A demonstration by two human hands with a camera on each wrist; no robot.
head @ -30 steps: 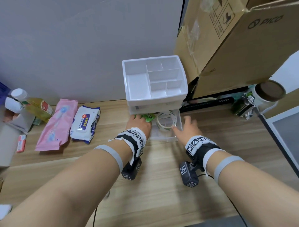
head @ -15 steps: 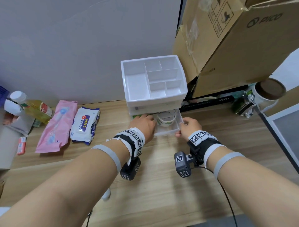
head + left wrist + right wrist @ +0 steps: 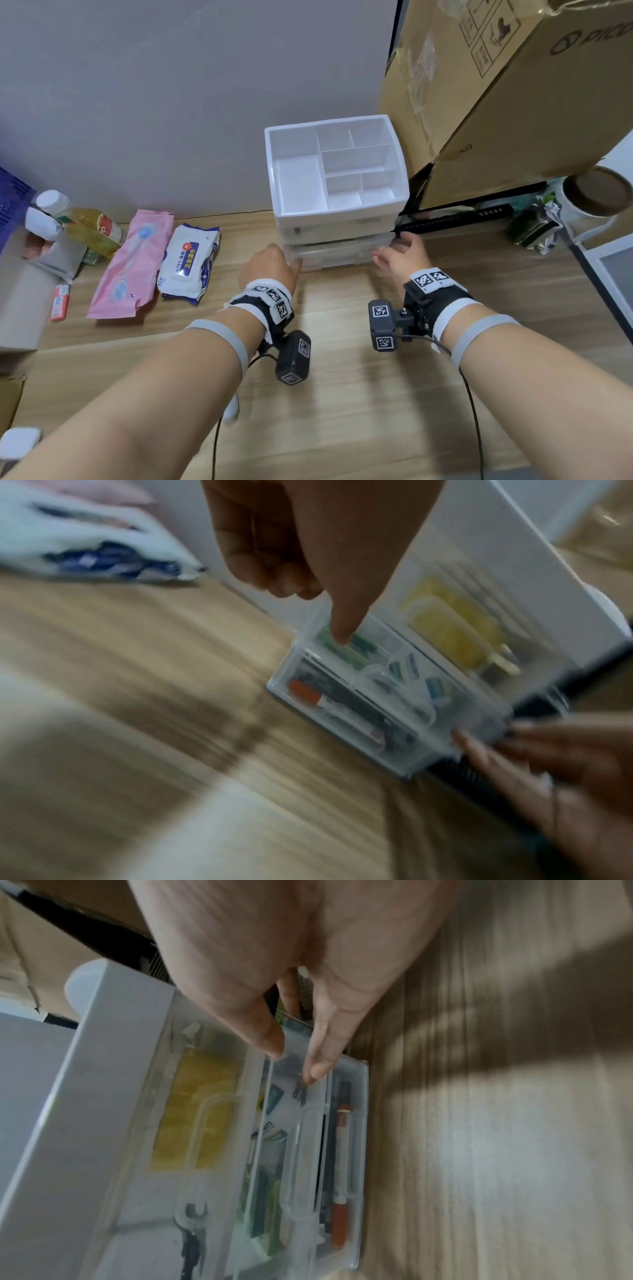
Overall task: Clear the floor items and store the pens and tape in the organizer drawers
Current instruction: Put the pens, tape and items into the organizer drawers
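Note:
The white organizer [image 3: 335, 171] stands on the wooden floor against the wall, its two clear drawers pushed in. My left hand [image 3: 270, 265] is at the lower drawer's [image 3: 337, 257] left front corner; one straight finger [image 3: 339, 634] touches the drawer front [image 3: 346, 696] and the others are curled. My right hand [image 3: 399, 253] is at the right corner, its straight fingertips [image 3: 318, 1069] on the drawer front [image 3: 308, 1150]. Through the clear plastic I see an orange-capped marker [image 3: 304, 693] [image 3: 341, 1223] among dark pens. The tape roll is not plainly visible.
A wet-wipes pack [image 3: 188, 263], a pink pack [image 3: 132, 263], a yellow bottle [image 3: 89, 229] and small red boxes [image 3: 61, 301] lie to the left. Cardboard boxes [image 3: 513, 102] overhang on the right above a black power strip [image 3: 455, 219]. A white mug [image 3: 592, 205] stands far right.
The lower drawer, pulled out with the tape roll showing, has slid back into the organizer. Both hands moved forward with it and now sit at its front corners.

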